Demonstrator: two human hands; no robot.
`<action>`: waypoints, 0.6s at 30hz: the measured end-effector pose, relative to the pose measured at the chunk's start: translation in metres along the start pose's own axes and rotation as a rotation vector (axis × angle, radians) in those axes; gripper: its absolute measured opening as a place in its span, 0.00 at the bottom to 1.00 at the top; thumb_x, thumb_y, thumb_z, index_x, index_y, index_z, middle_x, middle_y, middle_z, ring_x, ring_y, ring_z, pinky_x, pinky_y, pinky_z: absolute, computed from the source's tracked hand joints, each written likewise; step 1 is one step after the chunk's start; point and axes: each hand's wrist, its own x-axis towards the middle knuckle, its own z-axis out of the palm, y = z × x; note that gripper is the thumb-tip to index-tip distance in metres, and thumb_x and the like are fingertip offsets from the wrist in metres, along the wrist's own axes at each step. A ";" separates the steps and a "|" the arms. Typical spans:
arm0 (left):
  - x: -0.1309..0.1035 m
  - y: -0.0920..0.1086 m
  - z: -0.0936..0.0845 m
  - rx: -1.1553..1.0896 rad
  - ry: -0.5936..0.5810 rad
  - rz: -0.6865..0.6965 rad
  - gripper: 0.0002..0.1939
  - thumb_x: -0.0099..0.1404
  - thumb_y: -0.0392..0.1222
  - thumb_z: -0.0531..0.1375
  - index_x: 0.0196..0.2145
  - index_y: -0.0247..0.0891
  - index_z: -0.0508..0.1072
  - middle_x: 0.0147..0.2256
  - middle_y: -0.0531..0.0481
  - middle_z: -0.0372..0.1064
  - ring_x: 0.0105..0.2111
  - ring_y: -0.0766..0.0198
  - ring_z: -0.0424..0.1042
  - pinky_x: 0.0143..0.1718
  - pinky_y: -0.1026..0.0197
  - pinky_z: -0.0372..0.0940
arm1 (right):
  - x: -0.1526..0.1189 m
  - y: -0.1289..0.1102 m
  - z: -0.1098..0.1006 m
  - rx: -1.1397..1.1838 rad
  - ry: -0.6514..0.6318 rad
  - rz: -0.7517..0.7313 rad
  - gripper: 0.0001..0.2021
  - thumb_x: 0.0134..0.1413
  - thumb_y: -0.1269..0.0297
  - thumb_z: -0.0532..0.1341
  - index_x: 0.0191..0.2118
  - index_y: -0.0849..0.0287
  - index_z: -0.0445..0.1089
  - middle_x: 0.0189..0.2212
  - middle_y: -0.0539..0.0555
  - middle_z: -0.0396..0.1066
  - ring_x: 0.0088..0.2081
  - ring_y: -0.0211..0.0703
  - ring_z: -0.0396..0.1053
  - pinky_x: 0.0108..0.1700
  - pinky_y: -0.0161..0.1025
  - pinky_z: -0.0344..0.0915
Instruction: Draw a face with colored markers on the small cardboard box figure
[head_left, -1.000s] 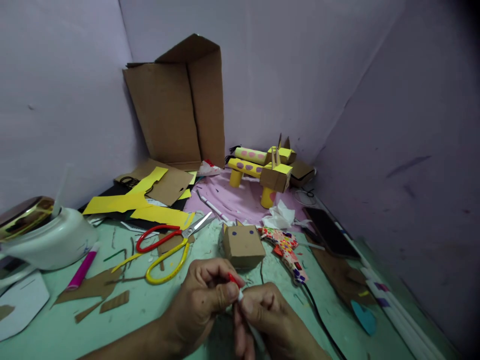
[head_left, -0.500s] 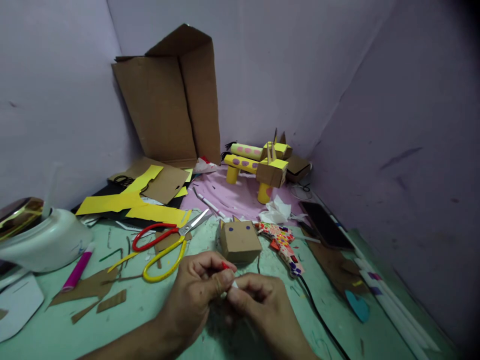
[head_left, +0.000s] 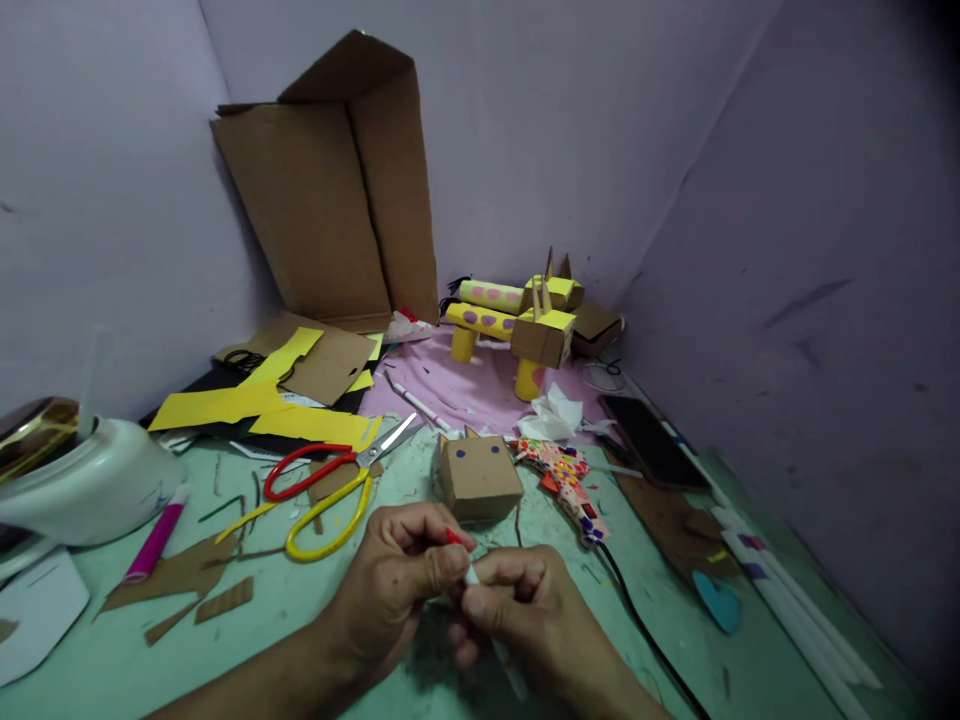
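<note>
Low in the middle, my left hand (head_left: 409, 575) pinches the red end of a slim white felt-tip pen (head_left: 512, 672). My right hand (head_left: 525, 600) grips its white barrel, which slants down between the fingers. Whether the red end is a cap coming off or still seated I cannot tell. Just beyond my fingers sits a small cardboard box head (head_left: 480, 488) with two purple dot eyes and pointed ears. Scissors (head_left: 367, 460) with one red and one yellow handle lie open to the left. A flower-patterned glue gun (head_left: 566, 485) rests right of the box head.
Yellow paper strips (head_left: 225, 403), cardboard scraps (head_left: 225, 600) and a magenta marker (head_left: 157, 535) lie left. Two yellow-spotted cardboard animals (head_left: 480, 320) stand behind, near a tall cardboard box (head_left: 307, 210). A phone (head_left: 652, 440), white sticks (head_left: 810, 620) and a black cord (head_left: 645, 630) are right.
My right hand has shifted slightly right, and more of the pen's white barrel shows between and below my hands. The view has tilted slightly.
</note>
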 end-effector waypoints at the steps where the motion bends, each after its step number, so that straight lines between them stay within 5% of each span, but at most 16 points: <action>1: 0.000 0.000 0.001 0.013 0.013 0.012 0.17 0.40 0.46 0.77 0.19 0.34 0.76 0.19 0.54 0.66 0.19 0.70 0.60 0.21 0.66 0.56 | -0.001 -0.001 0.002 -0.032 0.043 -0.013 0.25 0.30 0.45 0.77 0.22 0.66 0.76 0.17 0.52 0.74 0.18 0.34 0.70 0.25 0.31 0.64; 8: -0.002 0.003 0.005 0.087 0.093 0.059 0.16 0.41 0.44 0.76 0.18 0.34 0.75 0.19 0.52 0.68 0.21 0.69 0.63 0.23 0.66 0.59 | -0.004 0.001 0.011 -0.210 0.350 -0.178 0.13 0.32 0.60 0.77 0.21 0.62 0.77 0.18 0.49 0.73 0.22 0.32 0.64 0.27 0.32 0.59; 10: 0.000 0.003 0.003 0.065 0.046 0.005 0.17 0.41 0.46 0.77 0.18 0.33 0.75 0.18 0.53 0.67 0.19 0.70 0.61 0.22 0.67 0.57 | -0.002 0.000 0.008 -0.125 0.228 -0.080 0.18 0.29 0.56 0.79 0.21 0.63 0.75 0.17 0.49 0.72 0.20 0.31 0.65 0.25 0.30 0.59; 13: 0.003 0.003 -0.002 -0.005 -0.077 -0.107 0.20 0.41 0.50 0.77 0.20 0.33 0.75 0.16 0.56 0.62 0.15 0.74 0.54 0.17 0.69 0.51 | -0.001 -0.002 0.001 0.134 -0.193 0.131 0.29 0.35 0.41 0.74 0.31 0.66 0.76 0.23 0.54 0.76 0.18 0.33 0.69 0.21 0.29 0.61; 15: 0.003 0.002 -0.003 -0.035 -0.127 -0.137 0.21 0.42 0.51 0.77 0.21 0.33 0.75 0.15 0.57 0.61 0.13 0.76 0.52 0.16 0.69 0.49 | 0.000 0.000 -0.003 0.276 -0.385 0.189 0.31 0.41 0.40 0.71 0.38 0.68 0.77 0.26 0.57 0.78 0.18 0.32 0.70 0.21 0.29 0.63; 18: 0.001 -0.001 -0.002 -0.050 -0.123 -0.112 0.21 0.40 0.50 0.78 0.20 0.33 0.75 0.17 0.55 0.64 0.15 0.73 0.58 0.17 0.69 0.53 | 0.000 0.006 -0.007 0.303 -0.403 0.161 0.25 0.43 0.47 0.73 0.33 0.69 0.76 0.21 0.54 0.75 0.16 0.31 0.68 0.21 0.28 0.65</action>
